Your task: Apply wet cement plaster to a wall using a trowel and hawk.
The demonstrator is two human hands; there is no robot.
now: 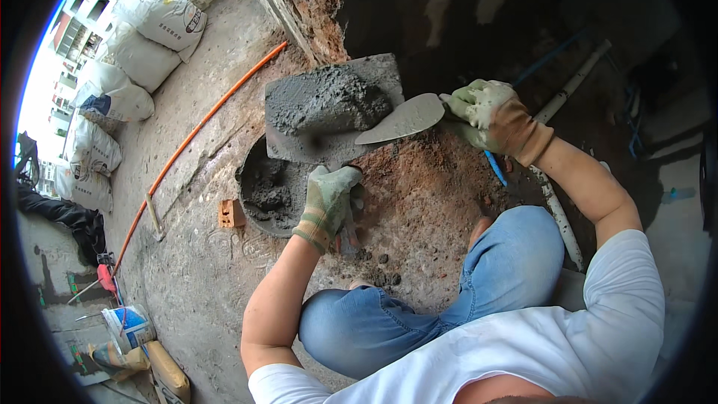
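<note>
An orange hose (196, 133) is laid between white sacks (161, 15) and a round bucket (242, 206), flanked by a brick (226, 214). The bucket is partly covered by the board (381, 71), loaded with mortar (329, 97) and held at its near edge by the curled left hand (327, 198). The trowel (404, 120) is gripped in the closed right hand (497, 116), forearm angled forward, blade overlapping the board's right side.

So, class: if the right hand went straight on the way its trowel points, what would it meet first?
Likely the flat board: from the right hand, the trowel points left, overlapping the board's edge in this view. Whether they touch is unclear.
</note>
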